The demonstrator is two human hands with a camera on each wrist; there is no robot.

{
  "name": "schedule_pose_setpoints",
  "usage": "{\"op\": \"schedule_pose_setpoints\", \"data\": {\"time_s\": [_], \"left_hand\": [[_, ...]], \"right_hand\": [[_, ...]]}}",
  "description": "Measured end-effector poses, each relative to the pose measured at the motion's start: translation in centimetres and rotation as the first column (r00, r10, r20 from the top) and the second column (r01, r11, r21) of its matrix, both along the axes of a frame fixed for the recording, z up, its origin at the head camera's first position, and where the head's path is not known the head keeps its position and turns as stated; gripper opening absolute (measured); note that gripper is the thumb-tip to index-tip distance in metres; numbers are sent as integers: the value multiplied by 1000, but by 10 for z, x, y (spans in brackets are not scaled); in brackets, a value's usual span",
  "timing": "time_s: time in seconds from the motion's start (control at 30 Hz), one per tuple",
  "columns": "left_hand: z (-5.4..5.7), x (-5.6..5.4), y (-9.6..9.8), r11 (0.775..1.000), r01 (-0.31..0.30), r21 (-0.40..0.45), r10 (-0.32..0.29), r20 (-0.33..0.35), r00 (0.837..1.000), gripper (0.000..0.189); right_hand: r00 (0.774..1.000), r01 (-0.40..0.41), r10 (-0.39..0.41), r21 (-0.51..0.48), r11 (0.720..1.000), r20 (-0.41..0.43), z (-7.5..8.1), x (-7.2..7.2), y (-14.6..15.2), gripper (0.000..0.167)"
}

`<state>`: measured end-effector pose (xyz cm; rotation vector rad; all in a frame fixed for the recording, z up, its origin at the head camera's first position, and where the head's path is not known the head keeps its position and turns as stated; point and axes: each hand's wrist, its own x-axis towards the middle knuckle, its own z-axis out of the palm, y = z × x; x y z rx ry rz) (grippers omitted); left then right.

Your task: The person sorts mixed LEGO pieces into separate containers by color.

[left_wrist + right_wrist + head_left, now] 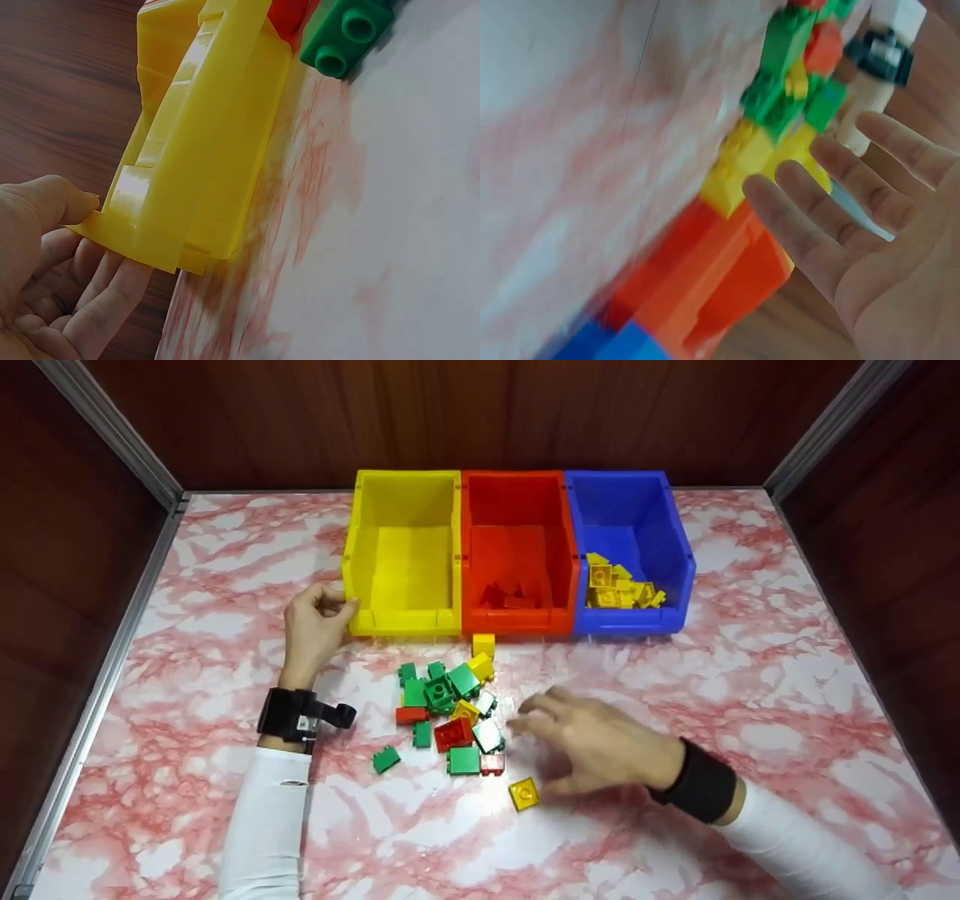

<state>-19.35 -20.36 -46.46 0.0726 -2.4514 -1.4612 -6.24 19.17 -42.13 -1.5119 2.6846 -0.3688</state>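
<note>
With thumb and fingers on either side of its edge, my left hand (313,630) pinches the front left rim of the yellow bin (405,624). The left wrist view shows the thumb above that rim and the curled fingers beneath. Palm turned down and fingers spread, my right hand (600,739) hovers just right of a heap of toy bricks, holding nothing. A lone yellow brick (524,793) lies close by its thumb. In the heap are green bricks (463,761), red bricks (453,733) and yellow bricks (481,667).
Beside the yellow bin stand a red bin (517,624) with several red bricks (511,598) inside and a blue bin (630,624) holding yellow bricks (615,589). One yellow brick (484,645) sits against the red bin's front. Dark wooden walls (480,420) enclose the marbled table (750,675).
</note>
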Motion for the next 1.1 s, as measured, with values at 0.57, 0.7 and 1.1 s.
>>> {"op": "schedule_pose_setpoints", "data": {"time_s": [0.57, 0.7, 1.1], "left_hand": [[-1, -1, 1, 1000, -8, 5, 8, 1, 1000, 15], [-2, -2, 1, 1000, -12, 10, 12, -10, 1000, 14], [-2, -1, 0, 1000, -10, 4, 10, -19, 1000, 14]], "right_hand": [[986, -166, 165, -43, 985, -18, -37, 29, -30, 7], [984, -173, 171, -32, 984, -54, -38, 29, -29, 6], [998, -63, 61, -62, 996, -23, -14, 7, -4, 13]]}}
